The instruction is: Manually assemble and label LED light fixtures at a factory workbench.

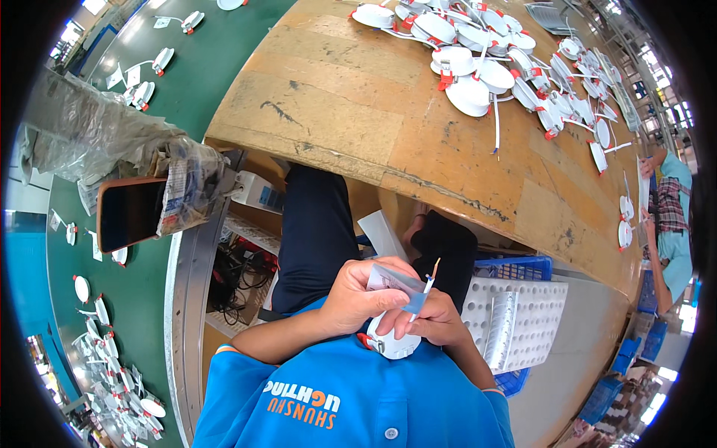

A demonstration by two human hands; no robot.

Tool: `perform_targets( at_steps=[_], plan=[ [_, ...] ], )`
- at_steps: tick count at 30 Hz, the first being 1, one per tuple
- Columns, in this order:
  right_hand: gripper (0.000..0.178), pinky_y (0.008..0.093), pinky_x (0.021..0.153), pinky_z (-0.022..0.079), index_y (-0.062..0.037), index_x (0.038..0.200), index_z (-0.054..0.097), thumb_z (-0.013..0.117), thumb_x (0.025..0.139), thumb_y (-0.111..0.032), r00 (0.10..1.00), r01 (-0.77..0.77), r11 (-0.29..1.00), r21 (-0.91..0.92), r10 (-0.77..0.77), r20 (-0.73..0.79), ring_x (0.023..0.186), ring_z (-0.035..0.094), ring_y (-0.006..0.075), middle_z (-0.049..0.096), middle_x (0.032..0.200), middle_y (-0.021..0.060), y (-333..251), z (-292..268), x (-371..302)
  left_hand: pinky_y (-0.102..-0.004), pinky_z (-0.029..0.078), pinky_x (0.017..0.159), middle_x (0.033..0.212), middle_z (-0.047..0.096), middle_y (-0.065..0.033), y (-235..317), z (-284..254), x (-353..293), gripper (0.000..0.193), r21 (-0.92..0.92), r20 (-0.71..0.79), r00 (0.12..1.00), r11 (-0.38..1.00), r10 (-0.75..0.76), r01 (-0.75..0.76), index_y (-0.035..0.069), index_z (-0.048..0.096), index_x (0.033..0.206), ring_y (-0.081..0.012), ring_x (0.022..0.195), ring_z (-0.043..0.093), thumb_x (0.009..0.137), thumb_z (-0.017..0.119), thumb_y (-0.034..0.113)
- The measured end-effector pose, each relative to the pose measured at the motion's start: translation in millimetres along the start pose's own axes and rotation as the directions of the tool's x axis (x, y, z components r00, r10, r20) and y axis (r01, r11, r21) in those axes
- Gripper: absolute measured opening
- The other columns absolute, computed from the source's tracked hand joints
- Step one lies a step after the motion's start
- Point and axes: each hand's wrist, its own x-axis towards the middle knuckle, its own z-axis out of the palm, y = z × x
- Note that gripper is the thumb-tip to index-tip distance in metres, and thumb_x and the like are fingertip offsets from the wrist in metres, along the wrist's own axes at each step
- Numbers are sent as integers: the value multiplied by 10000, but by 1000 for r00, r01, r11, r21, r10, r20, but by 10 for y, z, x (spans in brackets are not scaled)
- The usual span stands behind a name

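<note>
Right now you look to be labelling the white round lamp (393,343) held at your chest: your left hand (358,299) pinches a small sticker (392,281) by its edge, while your right hand (437,321) curls its fingers around the lamp. Its lead wire (429,284) points toward one o'clock, its long axis running seven to one. Next, I'd judge, you press the sticker squarely onto the housing.

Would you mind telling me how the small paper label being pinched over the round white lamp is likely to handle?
The paper label looks thin and bends between the left hand fingers, so it is probably floppy and very light. It likely creases easily. The white lamp beneath, cupped by the right hand, seems rigid by contrast.
</note>
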Motion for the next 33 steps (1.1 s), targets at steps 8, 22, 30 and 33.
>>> perform_targets(
  at_steps=[8,22,30,33],
  plan=[
    [107,305,798,426,-57,714,633,591,773,-136,1000,23,997,68,-22,-9,882,585,209,650,828,68,-28,23,50,-155,322,436,800,593,-43,-23,-52,-2,142,50,-25,997,996,76,-75,-25,605,887,-25,511,424,791,568,72],
    [112,349,857,390,-28,712,626,585,775,-111,999,20,995,98,-23,23,915,561,245,645,836,107,-19,14,71,-158,351,453,777,598,-57,-19,-22,-17,146,86,-109,988,991,111,-102,-45,603,879,-23,525,430,822,546,76],
    [106,313,797,421,-29,717,628,587,773,-108,1000,-2,997,80,2,3,864,577,209,648,833,97,-8,16,45,-179,411,555,810,598,-48,-21,-71,-45,145,75,-76,993,994,88,-83,-39,595,903,-52,634,509,790,587,51],
    [102,304,775,427,-32,721,631,587,772,-109,999,-44,996,76,44,4,844,582,193,649,833,91,-40,19,39,-187,410,558,784,590,-41,-1,-36,-54,131,119,-72,993,989,93,-84,-36,606,880,-54,632,507,776,601,44]
  ],
)
